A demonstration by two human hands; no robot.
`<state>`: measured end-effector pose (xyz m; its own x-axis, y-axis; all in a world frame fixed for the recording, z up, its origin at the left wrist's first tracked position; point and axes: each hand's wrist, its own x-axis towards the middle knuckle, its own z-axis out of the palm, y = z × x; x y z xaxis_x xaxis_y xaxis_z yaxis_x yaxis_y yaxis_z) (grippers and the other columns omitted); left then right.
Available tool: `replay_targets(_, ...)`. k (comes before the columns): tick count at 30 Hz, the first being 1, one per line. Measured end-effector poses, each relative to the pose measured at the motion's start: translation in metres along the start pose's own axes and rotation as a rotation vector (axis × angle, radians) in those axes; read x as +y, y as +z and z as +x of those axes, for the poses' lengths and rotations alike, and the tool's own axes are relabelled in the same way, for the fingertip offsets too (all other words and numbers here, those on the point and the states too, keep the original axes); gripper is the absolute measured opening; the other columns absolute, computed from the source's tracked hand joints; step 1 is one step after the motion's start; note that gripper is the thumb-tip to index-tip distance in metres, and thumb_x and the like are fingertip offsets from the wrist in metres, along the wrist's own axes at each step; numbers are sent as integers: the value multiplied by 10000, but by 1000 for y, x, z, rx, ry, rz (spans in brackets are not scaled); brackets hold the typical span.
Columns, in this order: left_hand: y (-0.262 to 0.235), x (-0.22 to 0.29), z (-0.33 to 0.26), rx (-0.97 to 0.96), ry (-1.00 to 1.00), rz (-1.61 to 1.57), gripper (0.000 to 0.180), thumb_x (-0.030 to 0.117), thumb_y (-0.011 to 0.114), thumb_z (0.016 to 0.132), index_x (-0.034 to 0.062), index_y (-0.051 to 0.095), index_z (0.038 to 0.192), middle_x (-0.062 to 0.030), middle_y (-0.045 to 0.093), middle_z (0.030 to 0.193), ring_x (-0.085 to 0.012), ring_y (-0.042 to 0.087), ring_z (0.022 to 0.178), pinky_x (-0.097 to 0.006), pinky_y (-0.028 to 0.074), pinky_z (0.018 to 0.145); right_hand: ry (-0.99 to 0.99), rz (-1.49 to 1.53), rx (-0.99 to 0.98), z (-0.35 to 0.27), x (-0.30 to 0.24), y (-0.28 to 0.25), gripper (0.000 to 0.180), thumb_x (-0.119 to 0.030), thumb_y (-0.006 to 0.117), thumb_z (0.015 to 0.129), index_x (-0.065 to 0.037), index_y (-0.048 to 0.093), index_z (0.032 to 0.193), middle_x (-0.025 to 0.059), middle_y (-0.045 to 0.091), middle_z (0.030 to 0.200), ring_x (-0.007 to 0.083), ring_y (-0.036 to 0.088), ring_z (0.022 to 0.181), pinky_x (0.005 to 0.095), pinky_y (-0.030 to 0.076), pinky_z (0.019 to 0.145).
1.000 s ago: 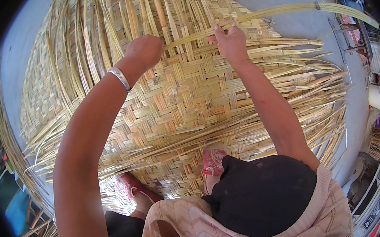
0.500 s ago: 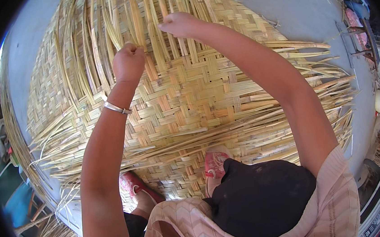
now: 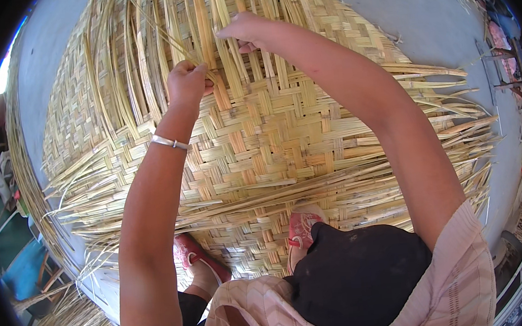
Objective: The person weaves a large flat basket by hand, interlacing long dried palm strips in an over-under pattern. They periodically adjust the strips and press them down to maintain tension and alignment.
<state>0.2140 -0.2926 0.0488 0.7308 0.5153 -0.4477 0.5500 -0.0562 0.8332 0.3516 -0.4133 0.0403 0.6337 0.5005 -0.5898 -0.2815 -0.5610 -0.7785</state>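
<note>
Up near the frame's top, left hand (image 3: 187, 82) and right hand (image 3: 248, 30) each pinch loose pale bamboo strips (image 3: 199, 19) above the woven straw-coloured mat (image 3: 259, 144).

My woven bamboo mat (image 3: 259, 144) lies flat under my red sandals (image 3: 301, 228), pale yellow and tightly plaited near them; beyond, its loose strips (image 3: 141, 68) fan out unwoven, slightly lifted.

one head-worn fisheye camera looks steeply down, close over the pale woven bamboo-strip mat (image 3: 271, 137). edges bend toward its rim.
</note>
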Motion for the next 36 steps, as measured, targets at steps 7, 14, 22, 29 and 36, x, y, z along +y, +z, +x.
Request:
replay_targets(7,5,-1,16,-178,4,224,156,180,647,896,40,600,946,-23,605,783,-98,591,660,-234,493,577,-135,277,-132,-11,14,1,384,-325,708,846,-49,593,1088,60,611,982,173,556,951,317,455,850)
replay_targets(14,4,-2,24,-347,110,418,135,136,624,851,28,590,924,-23,594,777,-104,568,658,-252,485,576,-194,143,-57,-13,11,6,551,-339,694,852,-20,514,1263,107,590,1175,239,552,1096,379,374,1038)
replay_targets(22,-6,-9,27,-562,338,558,133,107,601,845,3,606,928,-10,582,781,-95,531,705,-270,459,647,-430,678,58,-28,13,-21,470,-254,678,872,-77,516,1276,68,590,1144,182,565,1099,347,433,971)
replay_targets(29,4,-11,34,-546,275,695,272,108,593,840,20,659,1088,-82,669,892,-146,559,726,-294,464,680,-506,940,443,-80,67,-62,271,-130,617,908,-44,567,1159,67,598,1060,181,593,1008,337,477,909)
replay_targets(36,8,-1,31,-537,223,807,283,125,586,825,24,670,1076,-169,685,887,-259,651,819,-350,498,779,-334,598,722,-147,114,-55,120,-27,561,921,-17,609,1031,58,617,968,140,630,849,270,556,767)
